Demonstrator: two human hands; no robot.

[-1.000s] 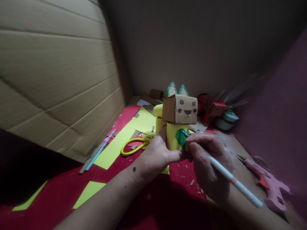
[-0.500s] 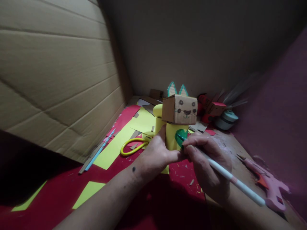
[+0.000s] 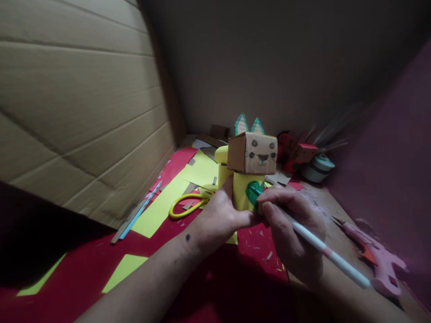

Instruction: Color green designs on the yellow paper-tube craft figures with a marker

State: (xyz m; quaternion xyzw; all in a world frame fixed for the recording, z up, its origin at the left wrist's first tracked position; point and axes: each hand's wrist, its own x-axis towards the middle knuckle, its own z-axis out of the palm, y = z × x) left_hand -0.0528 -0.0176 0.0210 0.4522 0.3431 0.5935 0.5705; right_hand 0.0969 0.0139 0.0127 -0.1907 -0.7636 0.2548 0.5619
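A cardboard animal figure [image 3: 261, 154] stands upright in the middle, with a box head, drawn face, teal-edged ears and a yellow paper body [image 3: 239, 190]. My left hand [image 3: 225, 211] is closed around the lower part of that body, its thumb across the front; the other fingers are hidden behind. My right hand [image 3: 294, 229] pinches a white marker pen [image 3: 332, 260], whose tip touches a green heart shape [image 3: 252, 193] on the body's front. The right fingers cover the heart's right part.
Yellow-handled scissors [image 3: 188, 206] lie left of the figure among yellow paper strips [image 3: 161, 197]. A light blue pencil [image 3: 141, 211] is farther left, near a large cardboard panel [image 3: 84, 107]. At right lie a pink glue gun [image 3: 373, 251] and a pale round container [image 3: 318, 168].
The marker's tip has shifted very slightly on the green heart, with a small movement of my right hand. My left hand keeps its hold on the figure.
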